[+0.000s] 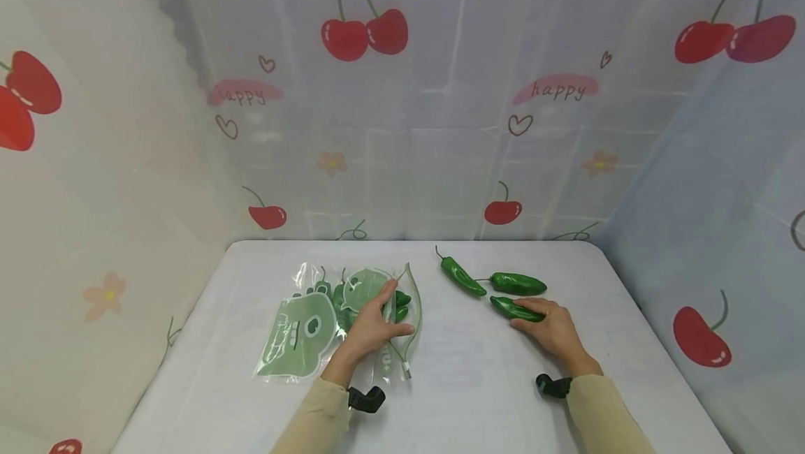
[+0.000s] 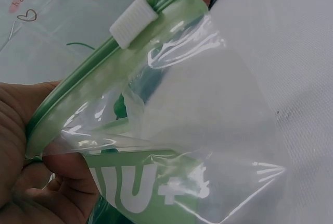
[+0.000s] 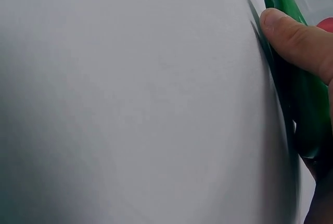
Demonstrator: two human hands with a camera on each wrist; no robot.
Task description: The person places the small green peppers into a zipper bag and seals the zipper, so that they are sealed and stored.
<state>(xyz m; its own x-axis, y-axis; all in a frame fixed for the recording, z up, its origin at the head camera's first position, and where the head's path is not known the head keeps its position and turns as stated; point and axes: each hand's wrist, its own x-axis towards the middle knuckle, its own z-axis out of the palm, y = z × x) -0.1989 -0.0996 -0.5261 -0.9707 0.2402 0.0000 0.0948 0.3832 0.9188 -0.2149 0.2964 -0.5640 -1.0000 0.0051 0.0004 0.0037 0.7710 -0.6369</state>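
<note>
A clear slider zip bag (image 1: 295, 342) with a green cartoon print lies on the left of the table, several green peppers (image 1: 322, 286) inside it. My left hand (image 1: 371, 328) is at its mouth, which gapes to the right. In the left wrist view, the fingers curl at the green zip edge (image 2: 78, 83), with the white slider (image 2: 133, 22) farther along. On the right, my right hand (image 1: 553, 328) grips a green chili pepper (image 1: 508, 308) between thumb and fingers, low over the table. The right wrist view shows the thumb along this pepper (image 3: 307, 99).
Two more green chili peppers lie just beyond the right hand, one slanted (image 1: 462, 276) and one lengthwise (image 1: 518, 283). The white table (image 1: 465, 391) ends at a cherry-print curtain (image 1: 402, 160) behind, with more curtain at both sides. Each wrist wears a black camera (image 1: 367, 399).
</note>
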